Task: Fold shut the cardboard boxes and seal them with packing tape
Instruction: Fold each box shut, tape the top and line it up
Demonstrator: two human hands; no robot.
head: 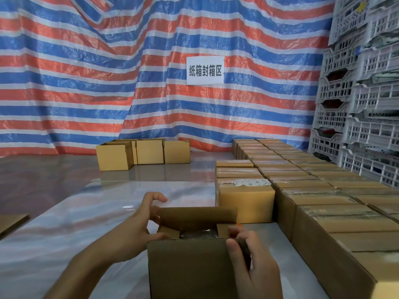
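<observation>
Fingers (243, 234) of right hand (252, 270) pinch box's (183, 285) near flap (185, 251) against thumb; left hand (138, 225), left of them, half-curled at far flap (198, 214), grip unclear.

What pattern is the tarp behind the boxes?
The tarp has red, blue and white stripes; head view.

This is looking like a warehouse packing station: a paper sign (205, 70) reading 纸箱封箱区 is hanging on a striped tarpaulin (86, 83) far beyond the gripped open box (190, 266), taped cartons (323, 199) are lying in rows just right of it, and plastic crates (367, 134) are standing stacked beyond those.
</observation>
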